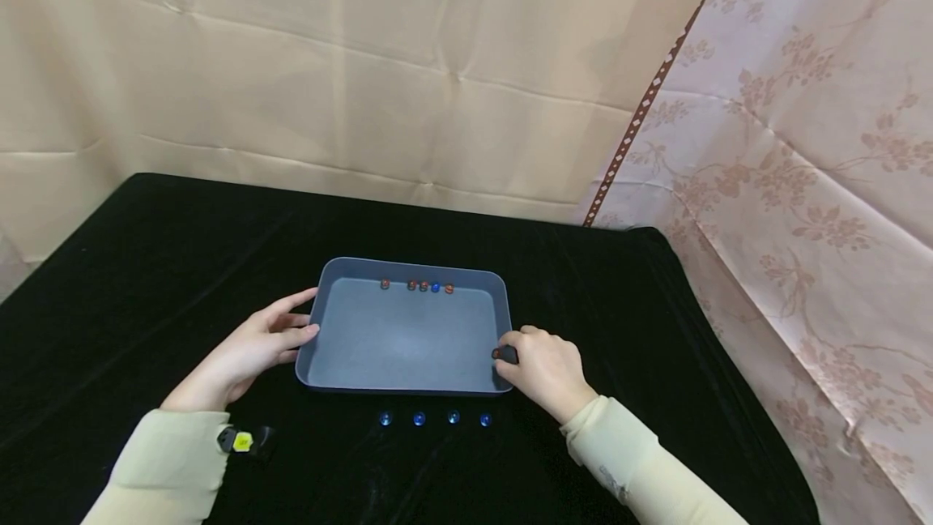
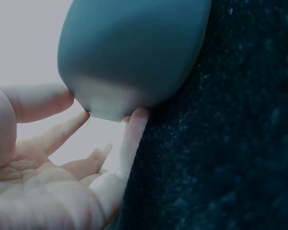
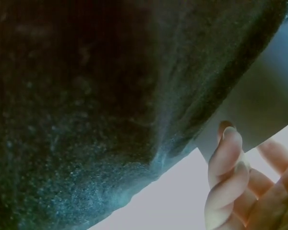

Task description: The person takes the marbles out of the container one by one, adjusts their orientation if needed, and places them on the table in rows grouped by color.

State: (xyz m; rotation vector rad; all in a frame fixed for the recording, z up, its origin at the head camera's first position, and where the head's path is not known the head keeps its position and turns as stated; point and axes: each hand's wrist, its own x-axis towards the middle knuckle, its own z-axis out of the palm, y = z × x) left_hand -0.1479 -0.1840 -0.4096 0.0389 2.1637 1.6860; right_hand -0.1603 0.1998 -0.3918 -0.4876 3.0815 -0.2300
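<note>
A blue-grey rectangular tray [image 1: 408, 343] lies on the black cloth. Inside it, a loose row of small glossy red-brown balls [image 1: 418, 286] and one blue ball [image 1: 435, 288] sits along the far wall. My left hand [image 1: 255, 351] has its fingers spread, the fingertips touching the tray's left end; the left wrist view shows them at its outer wall [image 2: 129, 62]. My right hand [image 1: 550, 367] is at the tray's near right corner, pinching a small dark piece with a reddish end [image 1: 506, 355] between thumb and forefinger. The right wrist view shows its fingers [image 3: 225, 158] bent beside the tray.
Several blue glass marbles [image 1: 419, 419] stand in a spaced row on the cloth before the tray's near edge. The black-covered table [image 1: 219, 266] ends at a cream curtain [image 1: 306, 87] behind and a pink floral cloth [image 1: 816, 185] on the right.
</note>
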